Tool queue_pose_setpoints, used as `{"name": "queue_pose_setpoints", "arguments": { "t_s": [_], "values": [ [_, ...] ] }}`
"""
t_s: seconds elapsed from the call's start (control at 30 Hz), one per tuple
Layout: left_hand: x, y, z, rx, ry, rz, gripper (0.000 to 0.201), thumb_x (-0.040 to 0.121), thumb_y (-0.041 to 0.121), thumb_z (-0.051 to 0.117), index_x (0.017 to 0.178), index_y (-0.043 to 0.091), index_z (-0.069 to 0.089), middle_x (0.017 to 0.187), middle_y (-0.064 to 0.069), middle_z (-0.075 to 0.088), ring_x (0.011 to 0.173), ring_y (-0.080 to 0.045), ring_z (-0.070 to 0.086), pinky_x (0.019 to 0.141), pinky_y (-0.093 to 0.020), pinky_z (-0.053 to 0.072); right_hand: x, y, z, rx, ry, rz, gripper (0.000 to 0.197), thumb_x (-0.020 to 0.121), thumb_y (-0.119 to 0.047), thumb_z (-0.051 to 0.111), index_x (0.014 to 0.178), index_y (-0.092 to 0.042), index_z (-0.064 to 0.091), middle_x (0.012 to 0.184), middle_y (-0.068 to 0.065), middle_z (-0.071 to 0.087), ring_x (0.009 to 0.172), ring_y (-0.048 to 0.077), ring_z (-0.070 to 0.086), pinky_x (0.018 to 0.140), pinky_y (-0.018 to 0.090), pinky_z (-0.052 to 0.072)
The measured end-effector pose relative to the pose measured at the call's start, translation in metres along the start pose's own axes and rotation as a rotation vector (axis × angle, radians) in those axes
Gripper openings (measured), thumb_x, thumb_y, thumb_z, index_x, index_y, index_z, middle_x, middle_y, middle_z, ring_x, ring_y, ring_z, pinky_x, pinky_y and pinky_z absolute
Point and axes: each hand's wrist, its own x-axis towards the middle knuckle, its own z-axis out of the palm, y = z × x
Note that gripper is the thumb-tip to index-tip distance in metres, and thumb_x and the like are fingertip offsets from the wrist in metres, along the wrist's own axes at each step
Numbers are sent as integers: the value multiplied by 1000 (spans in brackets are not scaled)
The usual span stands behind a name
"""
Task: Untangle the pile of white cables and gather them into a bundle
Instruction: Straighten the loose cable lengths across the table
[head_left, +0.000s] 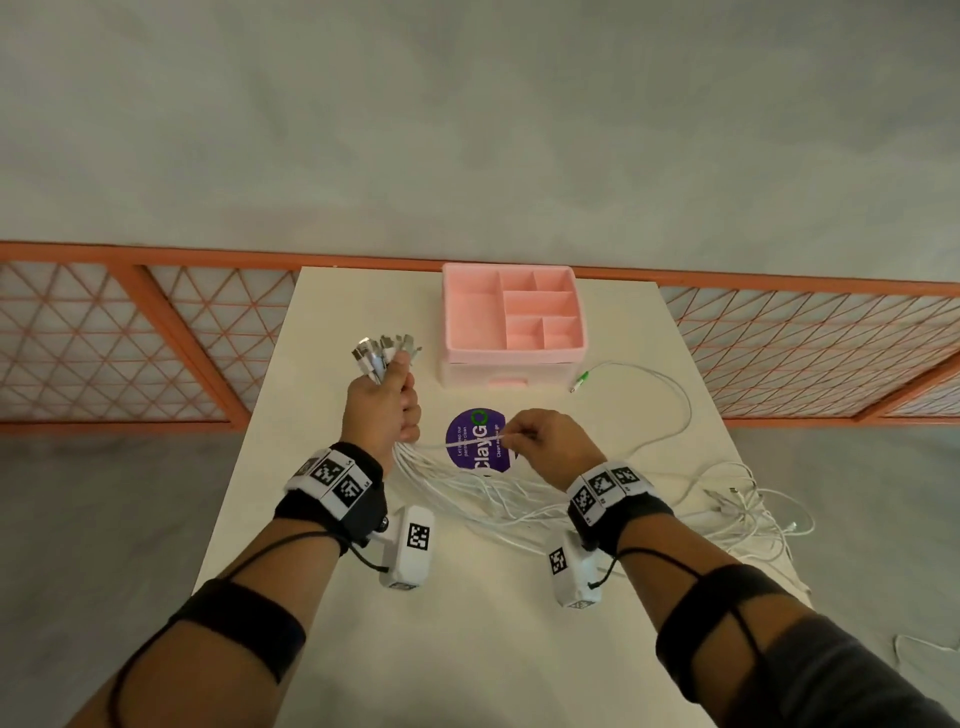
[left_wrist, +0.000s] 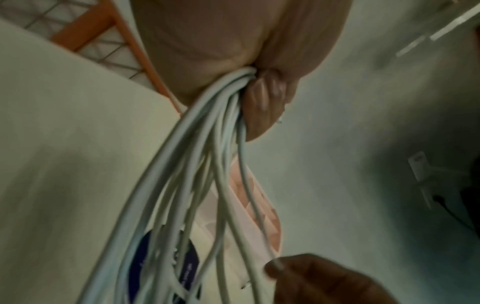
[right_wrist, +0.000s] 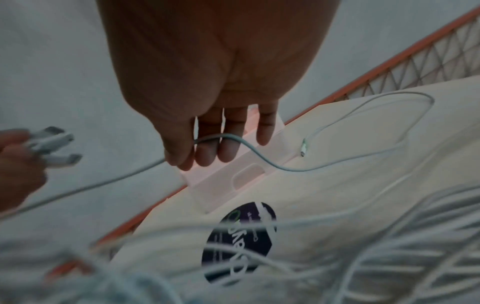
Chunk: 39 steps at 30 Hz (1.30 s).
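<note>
Left hand (head_left: 384, 400) hides gripped white cables (head_left: 467, 493); plugs (head_left: 382, 351) protrude.

The purple round sticker (head_left: 477, 440) on the table (head_left: 322, 519) reads "ClayGo"; smaller lines illegible.

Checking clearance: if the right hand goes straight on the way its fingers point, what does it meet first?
Probably the left hand gripping the cable bundle: the right hand, pinching one cable, points leftward at it over the purple sticker. Depth is unclear.

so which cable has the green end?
The loose cable right of the pink organizer; its green-tipped plug lies on the table, outside the left hand bundle.
</note>
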Motion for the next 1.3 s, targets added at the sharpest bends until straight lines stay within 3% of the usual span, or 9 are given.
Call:
{"name": "queue_pose_setpoints", "arguments": {
  "t_s": [0.23, 0.37, 0.47, 0.63, 0.73, 0.87, 1.07, 1.2, 1.3],
  "values": [
    [-20, -21, 8, 363, -139, 139, 20, 84, 17, 79, 76, 13, 61, 42, 12, 42, 33, -6, 33, 38, -17, 27, 1, -21, -12, 154, 105, -94, 6, 90, -19, 67, 89, -22, 72, 88, -2, 73, 85, 13, 67, 73, 22, 52],
    [-30, -24, 21, 353, -198, 189, 14, 85, 4, 75, 97, 2, 68, 41, 15, 53, 35, 4, 47, 38, -7, 33, 2, -38, -9, 196, 149, -120, 6, 89, -21, 68, 83, -23, 69, 78, -5, 70, 75, 11, 64, 68, 27, 53],
    [-30, -24, 23, 338, -191, 170, 20, 83, -2, 75, 102, -3, 67, 40, 14, 52, 34, 3, 46, 37, -8, 33, -2, -39, -10, 298, 144, -98, 7, 88, -18, 68, 83, -20, 72, 70, -9, 68, 64, 2, 61, 61, 20, 50],
    [-19, -27, 11, 353, -132, 121, 14, 87, 9, 75, 99, 5, 71, 41, 14, 44, 33, -2, 36, 36, -15, 30, -7, -25, -33, 140, 37, -109, 10, 93, -24, 65, 90, -18, 71, 65, -11, 62, 58, 0, 55, 61, 18, 43],
    [-3, -25, -11, 251, 21, 68, 9, 85, 14, 77, 83, 13, 68, 57, -1, 40, 44, -15, 28, 38, -18, 27, -15, 5, -71, -62, 105, -9, 16, 95, -31, 63, 96, -18, 72, 66, -15, 59, 61, 1, 54, 60, 21, 38],
    [6, -27, -31, 189, 81, 32, 14, 84, 16, 79, 81, 14, 65, 66, -6, 40, 44, -13, 27, 38, -18, 27, -31, 58, -124, -166, 178, 170, 17, 95, -36, 62, 99, -22, 72, 76, -7, 65, 71, 12, 60, 63, 22, 41],
    [9, -36, -34, 184, 93, -9, 16, 83, 16, 80, 89, 13, 66, 79, -11, 46, 46, -14, 31, 38, -18, 28, -67, 141, -186, -322, 505, 474, 23, 100, -18, 53, 109, -16, 73, 104, 12, 73, 87, 31, 64, 78, 35, 50],
    [0, -41, -17, 293, -71, 5, 16, 83, 16, 80, 90, 9, 67, 66, -8, 39, 46, -15, 27, 40, -19, 25, -89, 160, -196, -487, 714, 502, 24, 99, -16, 52, 109, -18, 73, 100, 17, 71, 84, 37, 62, 80, 51, 55],
    [-1, -44, -7, 373, -63, 30, 16, 83, 15, 80, 77, 13, 65, 56, -3, 37, 45, -16, 27, 41, -20, 26, -96, 157, -205, -392, 886, 467, 25, 100, -13, 49, 116, -8, 67, 116, 24, 61, 95, 42, 62, 86, 50, 54]
  ]
}}
